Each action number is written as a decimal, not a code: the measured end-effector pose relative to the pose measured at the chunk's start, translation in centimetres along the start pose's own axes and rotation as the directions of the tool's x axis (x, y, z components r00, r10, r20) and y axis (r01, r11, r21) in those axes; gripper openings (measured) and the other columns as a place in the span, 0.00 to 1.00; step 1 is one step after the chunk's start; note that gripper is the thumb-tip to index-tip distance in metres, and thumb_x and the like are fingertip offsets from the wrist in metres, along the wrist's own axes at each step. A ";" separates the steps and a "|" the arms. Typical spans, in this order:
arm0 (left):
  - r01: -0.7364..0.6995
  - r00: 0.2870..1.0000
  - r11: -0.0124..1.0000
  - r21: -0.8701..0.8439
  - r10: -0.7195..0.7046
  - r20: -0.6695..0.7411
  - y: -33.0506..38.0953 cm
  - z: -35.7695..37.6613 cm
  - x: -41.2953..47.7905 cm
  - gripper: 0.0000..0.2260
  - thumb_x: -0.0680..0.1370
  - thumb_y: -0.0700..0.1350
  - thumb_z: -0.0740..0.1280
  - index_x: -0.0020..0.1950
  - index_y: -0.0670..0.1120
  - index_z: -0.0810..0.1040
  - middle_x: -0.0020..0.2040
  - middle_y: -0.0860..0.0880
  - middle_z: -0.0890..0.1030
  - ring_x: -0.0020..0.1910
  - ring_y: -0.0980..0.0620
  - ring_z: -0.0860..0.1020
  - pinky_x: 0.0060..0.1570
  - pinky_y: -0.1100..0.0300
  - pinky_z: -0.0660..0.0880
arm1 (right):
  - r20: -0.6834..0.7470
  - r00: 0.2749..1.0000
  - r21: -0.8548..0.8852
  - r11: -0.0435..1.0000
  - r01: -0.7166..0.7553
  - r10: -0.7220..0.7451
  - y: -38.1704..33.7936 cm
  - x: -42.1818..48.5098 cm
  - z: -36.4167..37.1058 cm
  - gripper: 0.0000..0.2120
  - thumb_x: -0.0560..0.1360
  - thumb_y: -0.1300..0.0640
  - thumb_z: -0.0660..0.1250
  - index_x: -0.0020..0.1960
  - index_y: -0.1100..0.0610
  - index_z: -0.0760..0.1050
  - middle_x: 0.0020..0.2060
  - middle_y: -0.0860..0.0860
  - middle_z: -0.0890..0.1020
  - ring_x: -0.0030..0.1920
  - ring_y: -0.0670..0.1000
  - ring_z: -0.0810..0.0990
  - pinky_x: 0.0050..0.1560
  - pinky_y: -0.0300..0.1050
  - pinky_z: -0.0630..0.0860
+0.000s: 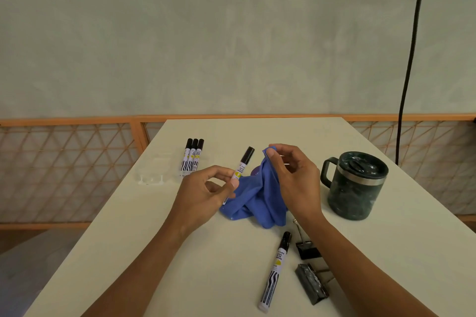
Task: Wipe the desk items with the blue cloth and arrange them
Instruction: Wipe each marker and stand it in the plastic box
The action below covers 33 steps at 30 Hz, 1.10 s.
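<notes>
Left hand (206, 193) pinches a slim marker (243, 163) between thumb and fingers, black cap tilted up and away. Right hand (293, 177) pinches a raised corner of the soft blue cloth (253, 198), folds pooling on the pale tabletop (180, 265). Three markers (192, 157) lie parallel far left, caps away. A lidded dark mug (355, 188) stands right.

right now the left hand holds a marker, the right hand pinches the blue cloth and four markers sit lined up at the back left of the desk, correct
Not quite. The head view shows three markers lined up at the back left of the desk, not four. The left hand does hold a marker and the right hand does pinch the blue cloth.
</notes>
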<state>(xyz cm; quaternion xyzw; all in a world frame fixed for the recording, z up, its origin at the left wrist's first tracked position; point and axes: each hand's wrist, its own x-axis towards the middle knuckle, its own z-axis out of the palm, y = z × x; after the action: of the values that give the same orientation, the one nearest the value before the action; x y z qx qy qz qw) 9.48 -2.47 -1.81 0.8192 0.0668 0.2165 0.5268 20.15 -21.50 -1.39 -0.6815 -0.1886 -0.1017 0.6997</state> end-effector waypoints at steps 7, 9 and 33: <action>-0.022 0.960 0.999 -0.028 0.013 -0.281 -0.9 -2.4 3.3 0.08 0.76 0.52 0.81 0.54 0.55 0.88 0.46 0.56 0.87 0.45 0.54 0.85 0.49 0.47 0.87 | 0.069 0.997 -0.036 0.999 0.022 -0.019 0.2 -0.4 0.3 0.04 0.81 0.46 0.73 0.55 0.43 0.85 0.52 0.38 0.87 0.50 0.45 0.86 0.50 0.41 0.82; 0.004 0.936 1.000 -0.006 -0.006 -0.353 -1.6 -3.3 4.8 0.08 0.76 0.53 0.81 0.53 0.55 0.89 0.44 0.56 0.87 0.44 0.54 0.86 0.49 0.46 0.86 | 0.072 0.997 -0.034 0.999 0.017 -0.015 0.3 -0.4 0.2 0.04 0.82 0.47 0.73 0.55 0.43 0.85 0.52 0.38 0.87 0.51 0.44 0.86 0.50 0.41 0.82; 0.356 0.865 0.848 0.393 -0.140 -0.481 -5.2 -3.1 9.8 0.12 0.70 0.52 0.84 0.51 0.53 0.91 0.52 0.49 0.89 0.52 0.44 0.85 0.46 0.58 0.73 | 0.099 0.995 -0.085 0.996 0.034 -0.025 0.7 -0.3 0.2 0.05 0.80 0.46 0.74 0.56 0.43 0.85 0.51 0.37 0.87 0.50 0.41 0.86 0.48 0.37 0.82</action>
<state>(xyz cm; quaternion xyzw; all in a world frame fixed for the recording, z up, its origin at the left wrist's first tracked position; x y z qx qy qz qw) 17.59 5.69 -2.59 0.8362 0.3409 0.2990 0.3084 20.14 -21.31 -2.10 -0.7124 -0.2279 -0.0868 0.6581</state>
